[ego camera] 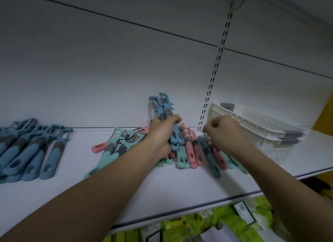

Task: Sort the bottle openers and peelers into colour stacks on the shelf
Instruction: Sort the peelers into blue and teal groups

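Observation:
My left hand [162, 133] is shut around a bundle of blue peelers [163, 106], held upright above a mixed pile of mint, pink and blue tools [187, 151] in the middle of the white shelf [162, 187]. My right hand [223, 131] hovers over the right part of that pile with its fingers curled; whether it pinches a tool there is hidden. A sorted stack of blue peelers [30, 151] lies at the far left. A few mint peelers [110, 151] and a pink one [98, 148] lie left of the pile.
Two nested white perforated baskets [261, 126] with grey handles stand on the shelf at the right, close behind my right hand. A slotted upright [214, 75] runs up the back wall. Green packaged goods [216, 223] fill the shelf below.

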